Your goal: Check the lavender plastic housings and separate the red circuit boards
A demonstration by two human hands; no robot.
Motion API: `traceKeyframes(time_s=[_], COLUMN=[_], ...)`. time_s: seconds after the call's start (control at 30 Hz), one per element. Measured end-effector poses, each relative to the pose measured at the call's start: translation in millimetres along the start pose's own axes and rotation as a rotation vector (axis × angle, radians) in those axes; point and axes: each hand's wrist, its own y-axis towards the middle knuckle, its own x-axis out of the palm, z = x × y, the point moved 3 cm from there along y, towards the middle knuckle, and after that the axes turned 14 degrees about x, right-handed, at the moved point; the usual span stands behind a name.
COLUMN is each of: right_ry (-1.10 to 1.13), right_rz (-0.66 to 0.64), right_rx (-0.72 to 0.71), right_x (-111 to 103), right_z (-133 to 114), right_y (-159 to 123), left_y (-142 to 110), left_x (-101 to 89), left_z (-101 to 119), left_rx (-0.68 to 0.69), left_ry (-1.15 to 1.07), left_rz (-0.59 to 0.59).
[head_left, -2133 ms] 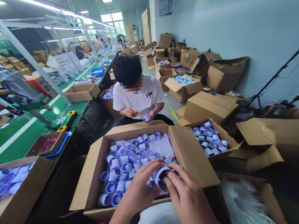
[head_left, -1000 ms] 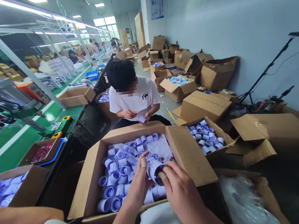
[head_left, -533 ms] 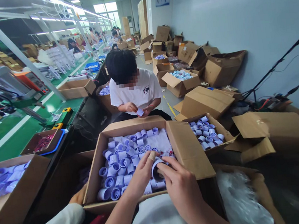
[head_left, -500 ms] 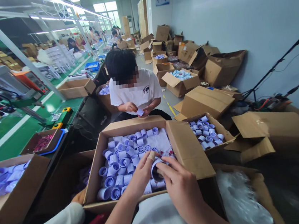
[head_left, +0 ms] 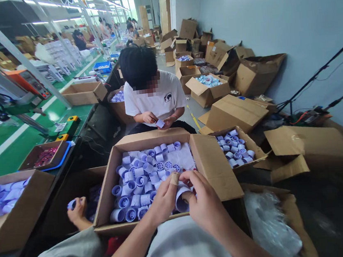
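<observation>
A pale purple plastic cap is gripped between both my hands over the near edge of an open cardboard box. My left hand pinches the cap from the left; a strip of tape wraps one fingertip. From the right, my right hand closes round the same cap, its thumb also taped. The box below holds several more purple caps and a white sheet.
A person in a white shirt sits across the box handling a small part. Another person's hand reaches into a box at my left. Open cartons of caps stand right; a green conveyor runs left.
My hands, still on the cap, have drawn closer to me over the box's near edge. A neighbour's arm has come in at lower left and reached into the left box.
</observation>
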Motion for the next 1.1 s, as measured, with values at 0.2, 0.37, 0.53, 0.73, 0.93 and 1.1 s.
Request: traceKeyframes(time_s=[0.2,0.37,0.53,0.73,0.93,1.1], right_ry=[0.093,0.173,0.17,0.346,0.439,0.431], right_rz=[-0.042,-0.199,-0.153,-0.16,-0.21,-0.23], right_rx=[-0.023,0.055,0.153,0.325,0.431,0.429], right_x=[-0.8,-10.2,-2.6,14.2,17.2,19.7], right_z=[-3.6,-4.6,0.4,9.1,8.3,9.7], right_y=[0.3,2.7,2.5,10.0,16.7,20.2], left_y=[0.4,2.9,2.8,0.4,1.2,1.6], left_x=[-0.3,-3.5,-2.1,-1.8,-8.6,-17.3], left_z=[-4.8,-3.4,-4.4,-16.9,-15.1,-22.7], left_rx=[-0.05,-0.052,-0.021,-0.029,0.01,0.049], left_ry=[-0.125,-0.132,-0.12,-0.19,-0.134,0.039], left_rz=[0.213,0.24,0.258,0.33,0.331,0.26])
